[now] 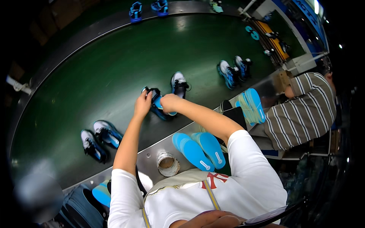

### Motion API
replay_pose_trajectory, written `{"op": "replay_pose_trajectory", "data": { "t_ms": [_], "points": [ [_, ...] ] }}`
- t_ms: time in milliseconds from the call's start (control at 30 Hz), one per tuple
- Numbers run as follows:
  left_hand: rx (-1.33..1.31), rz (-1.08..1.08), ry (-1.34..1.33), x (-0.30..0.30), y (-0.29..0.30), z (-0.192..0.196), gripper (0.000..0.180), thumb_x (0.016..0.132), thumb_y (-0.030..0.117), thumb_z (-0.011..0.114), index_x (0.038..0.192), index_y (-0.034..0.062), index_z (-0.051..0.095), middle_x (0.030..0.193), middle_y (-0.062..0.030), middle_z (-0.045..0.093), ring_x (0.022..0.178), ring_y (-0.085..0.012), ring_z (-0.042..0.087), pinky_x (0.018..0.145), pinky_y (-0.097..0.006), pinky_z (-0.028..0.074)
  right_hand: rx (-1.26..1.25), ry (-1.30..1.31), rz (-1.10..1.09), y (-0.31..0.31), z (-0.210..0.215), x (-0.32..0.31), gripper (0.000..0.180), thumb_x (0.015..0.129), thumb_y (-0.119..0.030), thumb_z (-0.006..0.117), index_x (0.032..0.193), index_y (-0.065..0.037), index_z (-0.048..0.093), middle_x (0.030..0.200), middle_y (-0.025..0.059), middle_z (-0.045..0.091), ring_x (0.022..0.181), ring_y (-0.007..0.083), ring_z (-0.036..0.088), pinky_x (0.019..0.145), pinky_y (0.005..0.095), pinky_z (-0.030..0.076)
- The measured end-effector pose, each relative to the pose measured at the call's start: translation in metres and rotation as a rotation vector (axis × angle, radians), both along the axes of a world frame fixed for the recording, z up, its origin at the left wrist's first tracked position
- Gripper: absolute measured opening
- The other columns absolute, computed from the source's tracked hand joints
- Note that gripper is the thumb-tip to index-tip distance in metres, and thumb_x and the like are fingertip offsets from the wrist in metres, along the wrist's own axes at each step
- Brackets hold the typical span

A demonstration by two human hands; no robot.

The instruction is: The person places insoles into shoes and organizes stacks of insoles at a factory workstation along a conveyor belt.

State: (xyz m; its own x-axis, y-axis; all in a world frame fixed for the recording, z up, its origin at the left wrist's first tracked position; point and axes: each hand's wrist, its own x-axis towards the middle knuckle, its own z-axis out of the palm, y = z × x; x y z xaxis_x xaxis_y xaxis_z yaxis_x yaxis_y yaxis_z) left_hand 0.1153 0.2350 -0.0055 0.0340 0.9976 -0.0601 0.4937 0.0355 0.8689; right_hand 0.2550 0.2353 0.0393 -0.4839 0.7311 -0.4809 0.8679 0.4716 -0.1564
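Left hand (pixel 142 104) grips the heel end of a blue and black shoe (pixel 156 103) on the green conveyor belt (pixel 95 68), near its front edge. Right hand (pixel 169 103), fingers curled shut, presses a blue insole (pixel 170 112) into the shoe's opening. A white shoe (pixel 178 84) stands just beside it.

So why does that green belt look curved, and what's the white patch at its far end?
Head view: the fisheye lens bends the green conveyor belt and its grey metal rim toward the black corners; the white patch is glare from a lamp overhead; a blurred grey blob sits at lower left; both hands, left hand and right hand, look sharp.
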Motion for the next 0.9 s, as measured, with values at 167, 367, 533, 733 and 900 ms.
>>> {"op": "replay_pose_trajectory", "data": {
  "t_ms": [167,367,533,733,900],
  "points": [
    [0.050,-0.006,-0.089,-0.008,0.014,-0.047,0.031,0.080,0.029,0.045,0.092,0.0017,0.053,0.063,-0.0091,0.053,0.055,-0.0182,0.051,0.050,-0.029,0.039,0.148,0.033,0.075,-0.011,-0.026,-0.005,0.015,0.061,-0.013,0.052,0.069,-0.004,0.060,0.075,0.0151,0.057,0.075,0.0281,0.055,0.063,0.0363,0.045],
    [-0.081,-0.020,-0.232,-0.001,0.006,-0.029,0.034,0.081,0.029,0.045,0.095,-0.0017,0.052,0.059,-0.0090,0.053,0.048,-0.0140,0.050,0.046,-0.026,0.040,0.295,0.124,0.113,-0.009,-0.062,0.001,0.015,0.066,-0.013,0.048,0.069,-0.004,0.059,0.076,0.0103,0.056,0.077,0.0248,0.054,0.065,0.0341,0.045],
    [-0.071,-0.018,-0.225,-0.004,0.008,-0.030,0.034,0.081,0.027,0.044,0.096,-0.0025,0.051,0.058,-0.0093,0.052,0.048,-0.0147,0.049,0.047,-0.027,0.039,0.092,-0.054,0.175,-0.005,-0.040,-0.010,0.019,0.073,-0.015,0.044,0.081,-0.006,0.058,0.083,0.0104,0.057,0.084,0.0253,0.052,0.071,0.0337,0.044],
    [-0.035,-0.037,-0.237,-0.008,0.006,-0.023,0.032,0.081,0.027,0.044,0.091,-0.0030,0.051,0.058,-0.0097,0.051,0.051,-0.0148,0.049,0.048,-0.027,0.038,-0.061,-0.274,0.299,0.004,-0.042,-0.016,0.024,0.075,-0.016,0.044,0.092,-0.009,0.059,0.106,0.0088,0.049,0.103,0.0232,0.041,0.084,0.0314,0.035],
    [-0.090,-0.029,-0.204,-0.007,0.010,-0.033,0.030,0.080,0.027,0.044,0.088,-0.0004,0.052,0.064,-0.0144,0.054,0.058,-0.0218,0.051,0.054,-0.031,0.040,-0.114,-0.357,0.436,0.011,-0.043,-0.018,0.024,0.069,-0.014,0.053,0.092,-0.007,0.059,0.108,0.0061,0.049,0.103,0.0211,0.042,0.082,0.0313,0.037]
  ]
}}
